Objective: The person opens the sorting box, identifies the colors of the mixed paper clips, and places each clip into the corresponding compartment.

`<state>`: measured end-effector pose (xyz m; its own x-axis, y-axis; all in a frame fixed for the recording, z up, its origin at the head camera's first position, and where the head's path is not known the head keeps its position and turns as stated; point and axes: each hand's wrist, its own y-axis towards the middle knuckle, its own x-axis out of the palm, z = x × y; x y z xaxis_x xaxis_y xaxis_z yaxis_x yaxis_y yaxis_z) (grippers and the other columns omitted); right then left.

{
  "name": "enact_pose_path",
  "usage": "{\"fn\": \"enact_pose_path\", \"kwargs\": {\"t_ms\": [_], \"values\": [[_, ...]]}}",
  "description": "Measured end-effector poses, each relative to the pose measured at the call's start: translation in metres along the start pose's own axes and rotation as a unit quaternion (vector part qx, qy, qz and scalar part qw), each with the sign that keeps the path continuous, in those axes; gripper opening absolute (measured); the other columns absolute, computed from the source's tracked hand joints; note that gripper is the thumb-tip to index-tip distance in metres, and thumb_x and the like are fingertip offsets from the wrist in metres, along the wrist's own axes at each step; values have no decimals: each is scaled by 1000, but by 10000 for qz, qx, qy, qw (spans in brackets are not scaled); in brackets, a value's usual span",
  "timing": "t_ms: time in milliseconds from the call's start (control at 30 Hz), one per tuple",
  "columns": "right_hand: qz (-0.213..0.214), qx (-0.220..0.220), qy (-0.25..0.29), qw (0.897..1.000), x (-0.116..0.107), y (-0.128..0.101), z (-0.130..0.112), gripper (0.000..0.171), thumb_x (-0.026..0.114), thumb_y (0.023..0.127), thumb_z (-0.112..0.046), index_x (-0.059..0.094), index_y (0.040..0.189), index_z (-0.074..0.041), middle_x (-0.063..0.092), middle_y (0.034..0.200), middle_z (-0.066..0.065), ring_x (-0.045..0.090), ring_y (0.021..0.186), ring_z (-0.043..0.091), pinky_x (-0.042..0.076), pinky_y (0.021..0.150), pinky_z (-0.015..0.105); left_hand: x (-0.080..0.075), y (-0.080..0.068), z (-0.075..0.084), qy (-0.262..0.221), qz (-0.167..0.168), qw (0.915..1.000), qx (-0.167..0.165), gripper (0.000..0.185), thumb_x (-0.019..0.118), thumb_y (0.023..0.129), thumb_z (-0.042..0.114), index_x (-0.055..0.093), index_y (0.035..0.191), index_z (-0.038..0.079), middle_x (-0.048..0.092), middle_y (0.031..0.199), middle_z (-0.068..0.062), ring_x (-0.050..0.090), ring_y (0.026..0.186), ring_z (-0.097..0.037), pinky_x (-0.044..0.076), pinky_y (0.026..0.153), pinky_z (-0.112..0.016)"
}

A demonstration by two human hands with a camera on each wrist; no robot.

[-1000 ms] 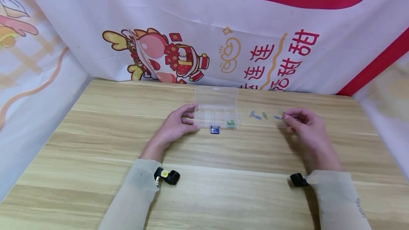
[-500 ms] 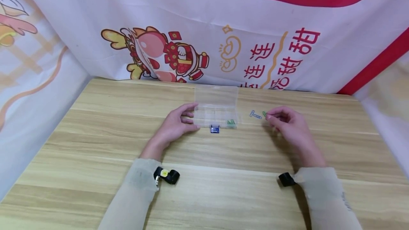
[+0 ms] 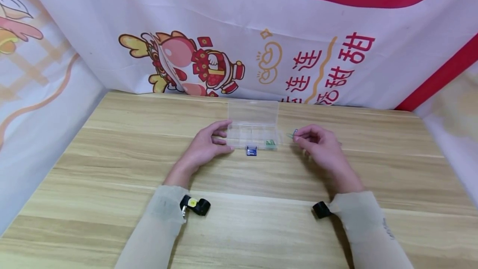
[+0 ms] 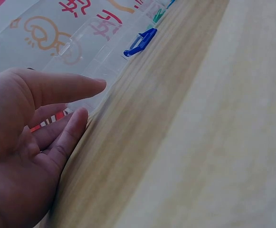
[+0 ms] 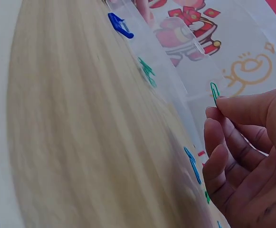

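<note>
Several clips [image 3: 270, 143] blur inside clear box [image 3: 253, 125].

Bright, even light with soft, faint shadows; head view sharp, both wrist views blurred up close.

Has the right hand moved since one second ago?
Yes. The right hand, pinching a green paper clip, has moved left across the table toward the clear box, which has stayed put with the left hand against it.
</note>
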<state>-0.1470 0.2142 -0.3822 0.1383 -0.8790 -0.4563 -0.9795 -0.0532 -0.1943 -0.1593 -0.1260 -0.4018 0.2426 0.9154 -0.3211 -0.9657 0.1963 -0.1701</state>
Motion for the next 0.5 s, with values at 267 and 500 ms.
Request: {"fn": "enact_pose_path", "kwargs": {"t_ms": [267,500], "values": [[-55,-153,-1,9999,13,3,-4,23,71,105,-28,72,121,-12,68,112,9,61,86,20,56,65,27,0,0,0,6,-14,10000,-49,79,86,88,6,54,158,24,59,147,-9,63,122,-29,56,104,-41],[-176,-217,20,9996,28,7,-7,18,71,105,-24,73,119,-13,69,110,8,60,85,22,55,63,27,0,-1,0,1,-9,10000,-57,79,86,88,5,54,158,24,60,143,-11,63,121,-29,57,104,-42]]}}
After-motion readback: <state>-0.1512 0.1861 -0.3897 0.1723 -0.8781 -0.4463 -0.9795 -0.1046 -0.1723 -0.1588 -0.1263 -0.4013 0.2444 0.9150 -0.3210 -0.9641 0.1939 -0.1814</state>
